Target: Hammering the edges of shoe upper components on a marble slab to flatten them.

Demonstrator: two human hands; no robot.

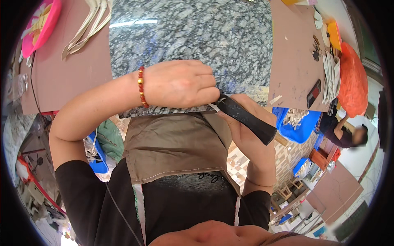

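Note:
My left hand (pixel 180 84), with a red and gold bead bracelet (pixel 140 87) at its wrist, rests at the near edge of a speckled grey stone slab (pixel 193 37). Its fingers are curled closed, and what they hold, if anything, is hidden. My right hand (pixel 251 117) grips a tool with a thick black handle (pixel 246 118) that flares at its near end. The handle slants from the left fingertips down to the right. A small pale piece (pixel 214 107) shows between the two hands; its kind cannot be made out. A brown apron (pixel 176 147) hangs below the slab edge.
Pale strips (pixel 88 28) and a pink basket (pixel 52 26) lie on the brown tabletop (pixel 53 88) to the left. Right are folded cloth strips (pixel 331 78), a dark phone-like object (pixel 314 93), an orange bag (pixel 353 82), a blue bin (pixel 301 131) and another person (pixel 342 133).

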